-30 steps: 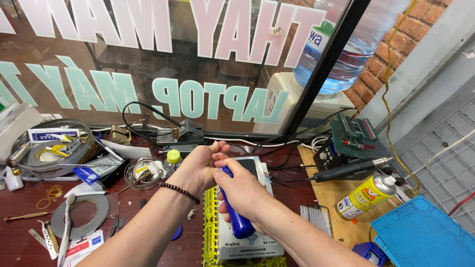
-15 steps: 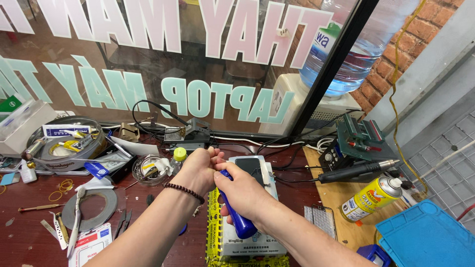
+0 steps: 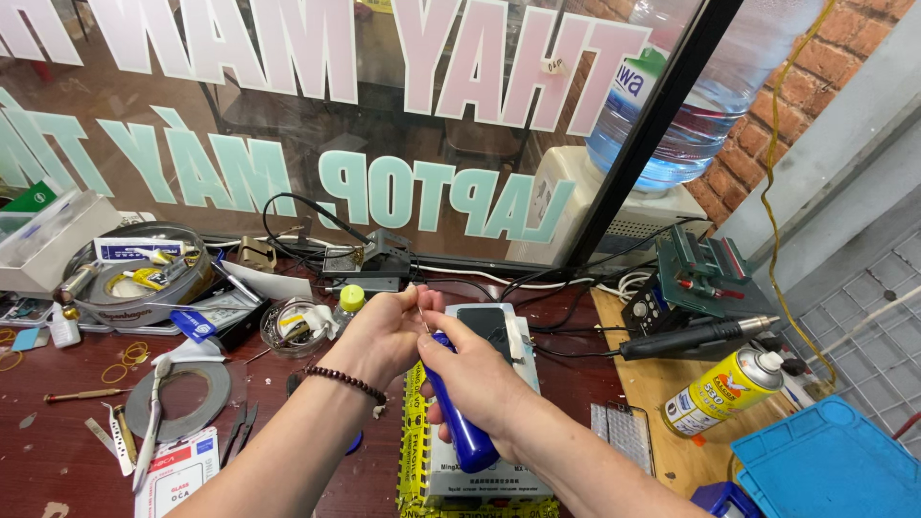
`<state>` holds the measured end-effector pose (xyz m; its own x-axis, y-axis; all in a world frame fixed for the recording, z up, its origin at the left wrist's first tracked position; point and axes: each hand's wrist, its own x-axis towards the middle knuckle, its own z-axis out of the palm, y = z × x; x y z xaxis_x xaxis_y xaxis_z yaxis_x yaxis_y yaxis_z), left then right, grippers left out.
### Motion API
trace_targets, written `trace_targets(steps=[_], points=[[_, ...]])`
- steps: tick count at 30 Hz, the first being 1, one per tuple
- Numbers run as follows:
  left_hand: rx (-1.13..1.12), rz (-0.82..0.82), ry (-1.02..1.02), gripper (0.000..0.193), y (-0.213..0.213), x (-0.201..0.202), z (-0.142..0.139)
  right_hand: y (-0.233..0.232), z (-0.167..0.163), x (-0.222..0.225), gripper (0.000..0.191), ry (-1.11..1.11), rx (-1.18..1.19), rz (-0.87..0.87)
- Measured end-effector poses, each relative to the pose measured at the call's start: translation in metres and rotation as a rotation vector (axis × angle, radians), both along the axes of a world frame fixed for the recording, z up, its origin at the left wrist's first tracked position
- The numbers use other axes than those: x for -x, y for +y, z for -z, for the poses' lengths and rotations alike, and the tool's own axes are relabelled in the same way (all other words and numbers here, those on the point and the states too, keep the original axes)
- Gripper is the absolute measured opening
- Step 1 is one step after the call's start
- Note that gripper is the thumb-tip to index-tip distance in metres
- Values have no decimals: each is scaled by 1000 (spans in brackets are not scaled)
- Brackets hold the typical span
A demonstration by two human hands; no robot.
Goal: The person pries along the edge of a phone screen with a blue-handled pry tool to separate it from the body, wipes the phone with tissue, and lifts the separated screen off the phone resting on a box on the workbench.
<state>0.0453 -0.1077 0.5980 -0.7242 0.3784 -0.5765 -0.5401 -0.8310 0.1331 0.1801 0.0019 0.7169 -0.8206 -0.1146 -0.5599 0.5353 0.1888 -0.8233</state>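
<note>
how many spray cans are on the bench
1. The yellow spray can lies tilted on the wooden board at the right, below the black hot-air handle and beside the blue mat. Clutter at the left could hide others.

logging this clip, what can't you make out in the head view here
- Tool tip: the left hand covers the end of the thin shaft of the blue-handled tool held by the right hand.
- White device: mostly behind both hands.
- Blue mat: cut off by the right and bottom edges.
- Round tin: contents too small to tell.
</note>
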Motion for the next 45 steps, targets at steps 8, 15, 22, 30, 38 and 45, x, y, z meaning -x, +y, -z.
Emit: trace_targets(steps=[8, 15, 22, 30, 38, 45], points=[[201, 2, -59, 14, 2, 12, 14, 3, 12, -3, 47, 67, -65, -65], [95, 0, 9, 17, 8, 4, -8, 9, 5, 2, 49, 85, -76, -70], [37, -93, -124, 16, 17, 10, 5, 22, 3, 2, 62, 17, -106, -94], [267, -53, -8, 17, 19, 39, 29, 13, -2, -2, 56, 105, -231, -115], [532, -95, 164, 16, -40, 19, -35, 48, -9, -3, 59, 106, -219, -178], [1090, 238, 424, 20, -84, -25, 20, 103, -9, -10, 56, 52, -150, 108]])
